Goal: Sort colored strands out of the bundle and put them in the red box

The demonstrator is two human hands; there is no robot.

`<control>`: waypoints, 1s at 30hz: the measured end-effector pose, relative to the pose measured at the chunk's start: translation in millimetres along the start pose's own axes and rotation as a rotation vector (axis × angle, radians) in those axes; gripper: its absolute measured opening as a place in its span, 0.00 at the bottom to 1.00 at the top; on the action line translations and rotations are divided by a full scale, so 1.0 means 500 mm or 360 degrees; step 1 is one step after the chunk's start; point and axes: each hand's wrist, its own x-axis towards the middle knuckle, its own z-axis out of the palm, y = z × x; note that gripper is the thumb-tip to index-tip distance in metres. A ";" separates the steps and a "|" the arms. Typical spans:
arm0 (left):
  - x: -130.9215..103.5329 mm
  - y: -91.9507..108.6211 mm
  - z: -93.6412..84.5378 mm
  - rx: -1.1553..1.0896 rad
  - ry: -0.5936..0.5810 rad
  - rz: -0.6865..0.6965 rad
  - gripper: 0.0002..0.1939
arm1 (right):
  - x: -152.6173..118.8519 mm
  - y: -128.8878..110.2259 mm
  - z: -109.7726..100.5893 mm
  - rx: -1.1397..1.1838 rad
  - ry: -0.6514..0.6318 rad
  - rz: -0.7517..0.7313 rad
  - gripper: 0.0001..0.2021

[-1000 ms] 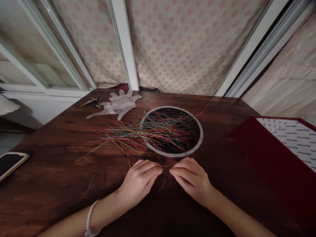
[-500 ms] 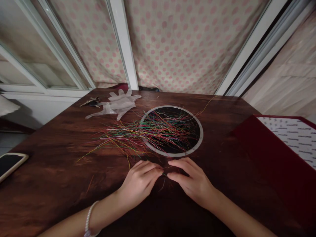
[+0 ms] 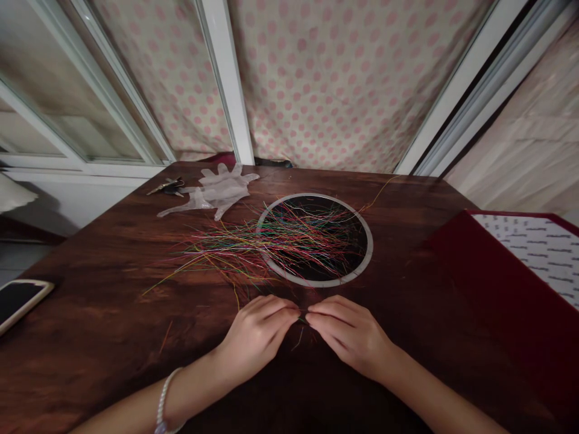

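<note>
Right hand (image 3: 348,328) has changed most: half a second ago its thumb and forefinger stood apart; now the fingertips are drawn together, just beside those of the left hand (image 3: 265,325). Left hand shows no clear shift over the same interval.

Grip, left: fingers pinched on a thin green strand (image 3: 301,319), a short length of which shows in the gap between the two hands. Grip, right: thumb and fingers pressed together at the strand's other end; cannot tell whether they have hold of it. Both hands sit low over the near part of the desk (image 3: 113,277), backs upward. Beaded bracelet (image 3: 161,401) on the left wrist.

Main bundle of coloured wires (image 3: 271,241) (red, green, yellow, white) lies beyond the hands, partly across a round black disc (image 3: 370,241) with a pale rim, partly on bare wood to its left. Single yellowish wire (image 3: 380,191) runs off past the disc's far right edge. Loose scraps near the hands: an orange piece (image 3: 166,336) to the left, a pale piece (image 3: 297,339) just below the fingertips.

Surroundings: clear plastic glove (image 3: 221,193) at far left, keys (image 3: 169,187) beside it; phone (image 3: 20,301) at the left edge; red case (image 3: 484,301) with printed white lining at right; dotted curtain (image 3: 325,78) behind.
</note>
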 end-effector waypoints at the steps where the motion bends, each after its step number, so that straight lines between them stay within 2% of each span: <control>1: 0.001 0.001 0.000 0.0000 0.0001 -0.0005 0.09 | -0.001 -0.002 0.001 0.0025 0.0009 0.0021 0.12; 5: 0.016 0.021 -0.023 0.0022 -0.0105 0.0026 0.09 | -0.006 -0.011 0.007 0.0132 0.0034 0.0128 0.15; 7: 0.028 0.039 -0.044 0.0138 -0.0346 0.0226 0.10 | -0.007 -0.018 0.009 0.0215 0.0040 0.0175 0.17; 9: 0.037 0.054 -0.058 0.0274 -0.0424 0.0395 0.11 | -0.006 -0.023 0.008 0.0261 0.0061 0.0184 0.20; 11: 0.038 0.060 -0.058 0.0291 -0.0282 0.0418 0.11 | -0.006 -0.024 0.004 0.0233 0.0112 0.0188 0.21; 13: 0.029 0.056 -0.044 0.0213 -0.0020 0.0292 0.12 | -0.006 -0.020 0.001 0.0169 0.0168 0.0209 0.22; 15: 0.016 0.046 -0.023 0.0100 0.0117 0.0169 0.13 | -0.008 -0.013 -0.003 0.0096 0.0167 0.0190 0.20; 18: 0.001 0.030 0.002 -0.0006 0.0076 0.0079 0.14 | -0.008 -0.007 -0.006 0.0014 0.0131 0.0081 0.17; 22: -0.001 0.019 0.015 -0.0003 -0.0003 0.0077 0.13 | -0.002 -0.016 -0.008 0.0028 0.0128 0.0020 0.12; 26: 0.000 0.021 0.009 -0.0021 -0.0038 0.0065 0.14 | -0.002 -0.018 -0.008 0.0065 0.0155 0.0058 0.09; 30: -0.002 0.025 -0.006 -0.0010 0.0010 0.0150 0.15 | -0.008 -0.007 -0.009 0.0044 0.0136 0.0082 0.09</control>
